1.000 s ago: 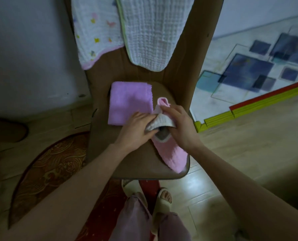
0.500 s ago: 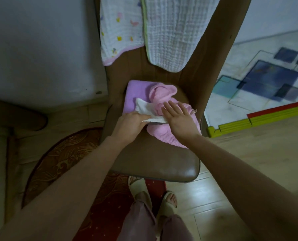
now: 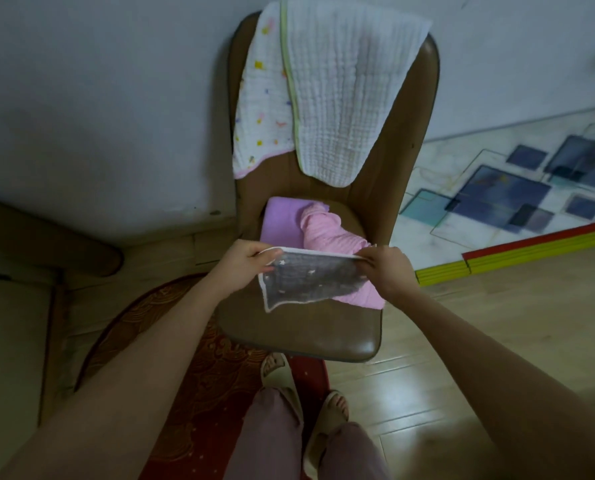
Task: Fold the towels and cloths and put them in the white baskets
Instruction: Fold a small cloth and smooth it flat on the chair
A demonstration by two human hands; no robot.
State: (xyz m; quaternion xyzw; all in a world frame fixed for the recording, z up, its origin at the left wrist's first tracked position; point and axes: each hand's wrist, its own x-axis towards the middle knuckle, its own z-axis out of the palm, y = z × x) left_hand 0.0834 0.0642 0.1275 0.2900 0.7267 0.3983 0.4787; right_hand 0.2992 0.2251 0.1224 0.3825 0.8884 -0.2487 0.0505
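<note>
A small grey cloth (image 3: 311,278) with a white border hangs spread above the brown chair seat (image 3: 299,334). My left hand (image 3: 244,268) pinches its top left corner and my right hand (image 3: 389,271) pinches its top right corner. Behind it on the seat lie a folded purple towel (image 3: 282,220) and a crumpled pink cloth (image 3: 327,230), partly hidden by the grey one. Two white cloths hang over the chair back: one with coloured prints (image 3: 261,98), one waffle-textured with a green edge (image 3: 344,84). No white basket is in view.
The chair stands against a grey wall. A red patterned rug (image 3: 185,341) lies under its left side and my slippered feet (image 3: 299,393). A blue-patterned mat (image 3: 518,188) with a red and yellow edge strip (image 3: 531,251) lies right. Wooden furniture (image 3: 19,306) sits left.
My hands have lifted the grey cloth off the pink one and pulled it open by its top corners. The camera view has tilted up, showing more of the chair back.
</note>
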